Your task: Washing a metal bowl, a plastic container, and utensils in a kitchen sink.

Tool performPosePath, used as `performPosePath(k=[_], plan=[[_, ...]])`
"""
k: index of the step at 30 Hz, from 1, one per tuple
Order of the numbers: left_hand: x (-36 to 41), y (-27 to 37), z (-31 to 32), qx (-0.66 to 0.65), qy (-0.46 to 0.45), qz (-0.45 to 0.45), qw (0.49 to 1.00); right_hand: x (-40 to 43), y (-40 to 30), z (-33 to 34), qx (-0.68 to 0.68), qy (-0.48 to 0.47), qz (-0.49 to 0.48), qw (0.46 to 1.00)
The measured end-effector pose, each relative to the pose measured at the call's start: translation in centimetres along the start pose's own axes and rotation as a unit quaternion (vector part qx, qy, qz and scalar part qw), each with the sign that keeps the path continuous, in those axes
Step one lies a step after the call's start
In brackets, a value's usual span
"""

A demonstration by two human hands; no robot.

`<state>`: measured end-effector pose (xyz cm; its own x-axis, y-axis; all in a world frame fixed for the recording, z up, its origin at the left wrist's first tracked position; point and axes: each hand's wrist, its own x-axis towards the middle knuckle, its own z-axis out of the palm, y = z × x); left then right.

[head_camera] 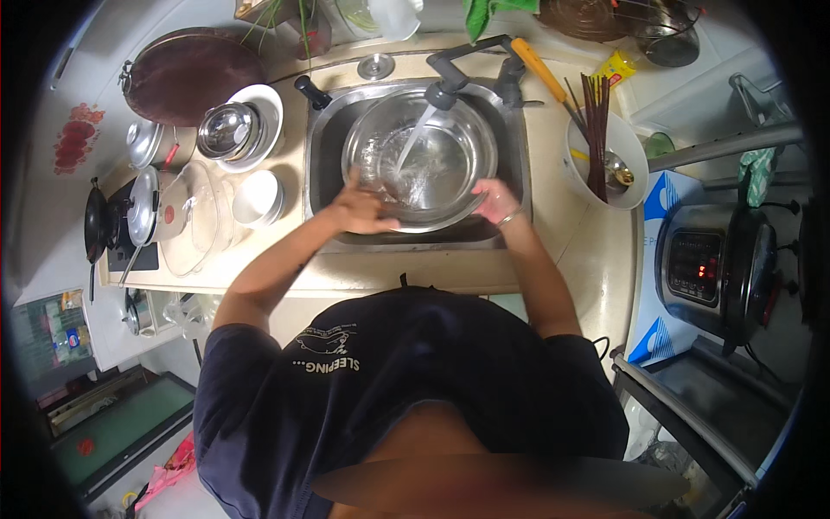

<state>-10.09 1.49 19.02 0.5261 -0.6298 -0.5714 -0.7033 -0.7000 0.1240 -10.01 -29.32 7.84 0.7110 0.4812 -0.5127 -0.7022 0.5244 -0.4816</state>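
Note:
A large stainless steel basin (447, 152) sits in the sink (318, 162). From the grey faucet (443, 94) a stream of water (413, 141) runs into it. My right hand (496, 200), with a band on the wrist, grips the basin's near right rim. My left hand (362, 209) is over the near left rim, fingers spread and slightly blurred, some reaching inside the basin. Whether it presses on the metal is hard to tell.
Left of the sink stand white bowls (258, 198), stacked metal bowls (224, 133), a clear lid-like dish (188, 220) and pots. On the right, a white bowl (639, 159) holds chopsticks (597, 143) and utensils. An electric cooker (697, 266) is at far right.

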Motion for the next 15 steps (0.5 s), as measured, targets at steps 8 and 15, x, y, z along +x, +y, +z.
performPosePath(k=[8,15], plan=[[15.1,-4.8,2.6,0.011,0.363,-0.344,0.866,2.3,5.9,6.9,0.042,-0.022,0.019,0.999],[14.0,3.0,5.6,-0.341,0.207,0.192,0.897,1.7,3.4,3.1,0.048,0.053,-0.033,0.997]])
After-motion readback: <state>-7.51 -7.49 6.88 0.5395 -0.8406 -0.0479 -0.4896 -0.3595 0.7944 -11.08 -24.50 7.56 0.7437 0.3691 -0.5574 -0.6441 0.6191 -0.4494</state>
